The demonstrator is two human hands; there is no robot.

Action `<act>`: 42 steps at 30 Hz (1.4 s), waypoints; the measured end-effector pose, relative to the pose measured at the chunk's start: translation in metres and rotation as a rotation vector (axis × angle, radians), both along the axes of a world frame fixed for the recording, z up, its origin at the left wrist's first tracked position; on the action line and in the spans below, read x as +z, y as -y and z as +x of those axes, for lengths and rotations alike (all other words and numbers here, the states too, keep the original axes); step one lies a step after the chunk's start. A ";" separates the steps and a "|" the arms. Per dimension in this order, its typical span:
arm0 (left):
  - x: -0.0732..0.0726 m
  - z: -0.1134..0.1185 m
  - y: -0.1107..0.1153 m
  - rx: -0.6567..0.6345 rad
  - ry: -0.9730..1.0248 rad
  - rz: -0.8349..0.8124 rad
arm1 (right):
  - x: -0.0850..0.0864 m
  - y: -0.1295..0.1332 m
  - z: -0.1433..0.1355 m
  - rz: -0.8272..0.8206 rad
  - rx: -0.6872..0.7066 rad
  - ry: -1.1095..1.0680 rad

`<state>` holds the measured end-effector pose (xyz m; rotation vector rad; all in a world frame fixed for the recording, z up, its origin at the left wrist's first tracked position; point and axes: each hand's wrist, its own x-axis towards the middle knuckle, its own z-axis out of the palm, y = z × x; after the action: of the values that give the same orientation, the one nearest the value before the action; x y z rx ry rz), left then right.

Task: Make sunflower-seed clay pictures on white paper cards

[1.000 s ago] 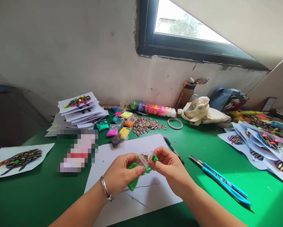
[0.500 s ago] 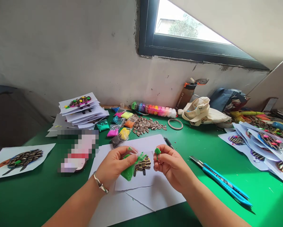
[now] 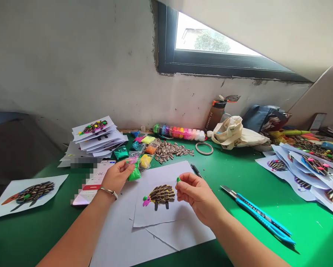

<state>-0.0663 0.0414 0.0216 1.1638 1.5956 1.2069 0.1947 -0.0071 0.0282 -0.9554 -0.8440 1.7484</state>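
Observation:
My left hand grips a small clear bag of green modelling clay near the other clay packets. Between the thumb and fingers of my right hand is a small lump of green clay. Below and between the hands lies a card with a hedgehog-like picture, its back made of striped sunflower seeds, with a pink head, a green dot and dark legs. This card rests on larger white sheets.
Clay packets and a pile of sunflower seeds lie behind. A phone and stacked seed pictures are left. At right are a blue utility knife, a pen, a tape ring and more pictures.
My left hand has moved left and away from me with the bag of green clay, uncovering the picture's head. My right hand still pinches its lump, now more compact, slightly further left.

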 end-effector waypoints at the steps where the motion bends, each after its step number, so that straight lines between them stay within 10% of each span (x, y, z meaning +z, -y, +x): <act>1: 0.000 -0.001 -0.004 0.009 -0.101 -0.002 | 0.000 0.000 -0.001 0.022 0.000 0.032; 9: 0.029 0.017 0.008 0.127 -0.644 0.265 | -0.003 0.001 -0.002 0.272 -0.041 0.299; 17: 0.031 0.102 0.053 -0.491 0.326 -0.156 | -0.004 0.008 -0.004 0.681 -0.081 0.611; 30: 0.010 0.097 0.050 -0.403 0.408 -0.282 | -0.020 0.005 -0.007 0.713 -0.008 0.765; 37: 0.007 0.097 0.051 -0.352 0.678 -0.379 | -0.011 0.008 -0.002 0.511 -0.030 0.467; 42: 0.009 0.097 0.053 -0.308 0.817 -0.476 | -0.005 0.012 -0.002 0.854 -0.232 0.729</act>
<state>0.0312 -0.0118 0.0304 0.4741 0.9485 0.8582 0.1926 -0.0186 0.0232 -1.0145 -1.6759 0.6602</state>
